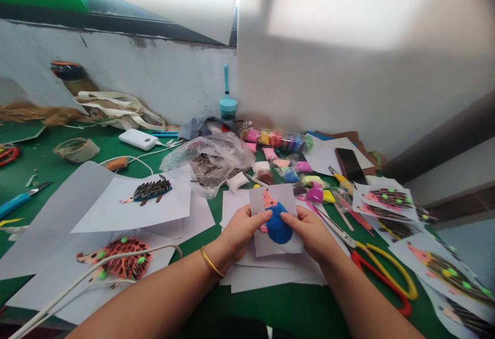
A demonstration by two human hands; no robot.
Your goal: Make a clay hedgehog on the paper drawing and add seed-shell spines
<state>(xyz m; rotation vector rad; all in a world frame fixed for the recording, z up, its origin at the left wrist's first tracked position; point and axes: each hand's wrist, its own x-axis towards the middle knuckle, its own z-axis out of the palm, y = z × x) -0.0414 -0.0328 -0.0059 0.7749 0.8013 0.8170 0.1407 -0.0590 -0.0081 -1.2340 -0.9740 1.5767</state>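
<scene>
Between my hands is a small white paper card [258, 245] bearing a hedgehog shape [279, 225] with a blue clay body and a pink head. My left hand [247, 228] grips the card's left side, its thumb on the blue clay. On the right side, my right hand [309, 228] pinches the card with its thumb also against the clay. Fingers behind the card are hidden. Below it lies a stack of white paper [266, 275]. Scissors [381, 272] with red and yellow handles rest to the right of my right hand.
A plastic bag of striped seeds [211, 166] and several clay packets [296, 174] lie beyond. Finished hedgehog pictures [444, 269] are at right; others [150, 195] lie left. A white cable [77, 282] crosses the left side. A phone [350, 165] and a utility knife [19, 202] are farther out.
</scene>
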